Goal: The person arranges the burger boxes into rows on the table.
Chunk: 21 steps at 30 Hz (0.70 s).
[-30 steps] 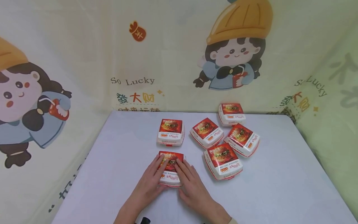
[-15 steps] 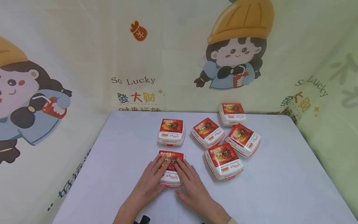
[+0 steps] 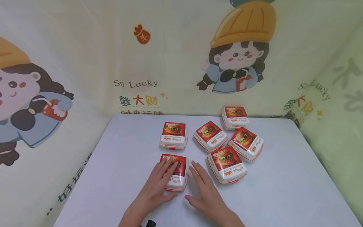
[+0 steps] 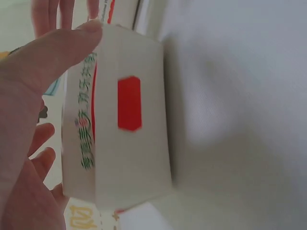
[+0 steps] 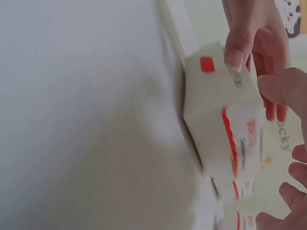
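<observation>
A red and white burger box (image 3: 179, 179) with a burger picture on its lid stands at the front of the group. My left hand (image 3: 156, 181) lies over its left part, fingers stretched across the lid and thumb along the front. In the left wrist view, that box's front (image 4: 108, 143) shows a red tab. To the right of the box is my right hand (image 3: 207, 194), fingers spread and holding nothing, with a gap between it and the box. The right wrist view shows the left hand (image 5: 259, 40) at the same box (image 5: 216, 110).
Directly behind stands another burger box (image 3: 173, 138). Several more sit close together to the right, the nearest box (image 3: 228, 165) just beyond my right fingers. They share a white table (image 3: 119, 151), with a printed cartoon cloth (image 3: 175, 63) hanging behind it.
My right hand has moved off the front box to the right, and its fingers have spread. The left hand stays on the lid. The other boxes keep their places.
</observation>
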Each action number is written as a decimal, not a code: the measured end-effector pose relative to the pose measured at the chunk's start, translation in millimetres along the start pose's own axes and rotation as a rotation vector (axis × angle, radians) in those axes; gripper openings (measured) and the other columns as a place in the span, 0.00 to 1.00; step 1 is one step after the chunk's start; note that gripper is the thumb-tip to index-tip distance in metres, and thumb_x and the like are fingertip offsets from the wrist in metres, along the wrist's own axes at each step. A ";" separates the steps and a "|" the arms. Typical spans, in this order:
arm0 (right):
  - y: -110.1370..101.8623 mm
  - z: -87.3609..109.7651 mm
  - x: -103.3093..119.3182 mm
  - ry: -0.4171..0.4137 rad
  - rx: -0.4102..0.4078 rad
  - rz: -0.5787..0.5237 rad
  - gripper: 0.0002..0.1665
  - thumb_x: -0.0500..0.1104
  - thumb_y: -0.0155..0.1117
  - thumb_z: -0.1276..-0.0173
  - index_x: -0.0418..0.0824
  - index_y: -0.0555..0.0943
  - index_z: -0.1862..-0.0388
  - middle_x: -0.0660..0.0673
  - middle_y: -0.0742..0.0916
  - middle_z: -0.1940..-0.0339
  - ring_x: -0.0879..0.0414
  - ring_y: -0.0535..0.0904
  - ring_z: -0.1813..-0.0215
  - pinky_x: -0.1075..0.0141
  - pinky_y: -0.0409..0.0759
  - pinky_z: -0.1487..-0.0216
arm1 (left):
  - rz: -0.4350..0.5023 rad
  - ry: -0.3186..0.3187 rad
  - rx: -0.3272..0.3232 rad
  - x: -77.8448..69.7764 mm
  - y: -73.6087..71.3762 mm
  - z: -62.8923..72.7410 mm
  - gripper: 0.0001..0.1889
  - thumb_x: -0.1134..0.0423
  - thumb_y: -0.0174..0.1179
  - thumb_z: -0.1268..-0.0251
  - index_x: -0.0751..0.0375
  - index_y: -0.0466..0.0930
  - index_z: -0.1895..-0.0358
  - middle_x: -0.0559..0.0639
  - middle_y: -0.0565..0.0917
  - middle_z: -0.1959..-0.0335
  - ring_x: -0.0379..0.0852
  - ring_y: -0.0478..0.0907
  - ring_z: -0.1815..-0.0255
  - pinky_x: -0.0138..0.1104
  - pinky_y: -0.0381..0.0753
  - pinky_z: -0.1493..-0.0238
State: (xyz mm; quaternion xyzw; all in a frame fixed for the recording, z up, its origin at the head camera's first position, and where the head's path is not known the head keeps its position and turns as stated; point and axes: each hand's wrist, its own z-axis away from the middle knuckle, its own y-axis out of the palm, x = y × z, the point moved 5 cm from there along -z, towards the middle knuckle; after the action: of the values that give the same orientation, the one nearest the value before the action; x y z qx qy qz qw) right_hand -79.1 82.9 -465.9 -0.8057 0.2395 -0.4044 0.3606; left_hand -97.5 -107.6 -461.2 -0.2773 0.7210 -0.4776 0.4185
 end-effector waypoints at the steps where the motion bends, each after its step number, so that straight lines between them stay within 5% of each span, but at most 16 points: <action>1: -3.0 0.5 -1.2 0.000 -0.010 0.004 0.61 0.53 0.83 0.54 0.46 0.62 0.22 0.49 0.63 0.20 0.48 0.62 0.22 0.72 0.53 0.22 | -0.002 0.010 -0.011 -1.6 -0.4 -1.1 0.57 0.40 0.77 0.56 0.47 0.54 0.21 0.46 0.57 0.20 0.51 0.50 0.19 0.53 0.60 0.23; 7: -13.7 1.2 -11.1 0.051 0.014 0.005 0.62 0.53 0.81 0.49 0.53 0.56 0.20 0.53 0.60 0.19 0.46 0.60 0.21 0.63 0.66 0.27 | 0.013 0.070 -0.043 -12.1 -1.6 -7.3 0.54 0.42 0.76 0.54 0.51 0.58 0.22 0.47 0.59 0.21 0.51 0.53 0.20 0.50 0.66 0.25; 15: -36.0 4.9 -20.5 0.013 -0.053 -0.034 0.61 0.45 0.82 0.52 0.47 0.59 0.21 0.46 0.64 0.21 0.51 0.60 0.22 0.82 0.54 0.28 | 0.022 0.068 -0.011 -22.5 -0.6 -16.2 0.54 0.40 0.74 0.52 0.48 0.55 0.22 0.45 0.58 0.21 0.47 0.51 0.19 0.47 0.69 0.27; 21: -56.4 9.5 -27.2 -0.029 -0.118 -0.036 0.51 0.55 0.73 0.39 0.43 0.62 0.22 0.41 0.67 0.23 0.50 0.61 0.22 0.82 0.54 0.26 | 0.047 0.073 0.038 -32.0 1.2 -24.2 0.54 0.42 0.73 0.49 0.49 0.52 0.21 0.44 0.54 0.19 0.46 0.48 0.18 0.48 0.58 0.22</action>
State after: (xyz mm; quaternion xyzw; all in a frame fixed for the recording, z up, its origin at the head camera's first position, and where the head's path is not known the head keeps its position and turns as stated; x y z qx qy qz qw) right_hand -81.1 140.4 -439.1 -0.8354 0.2432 -0.3843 0.3087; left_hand -102.7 -70.5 -446.8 -0.2347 0.7331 -0.4908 0.4082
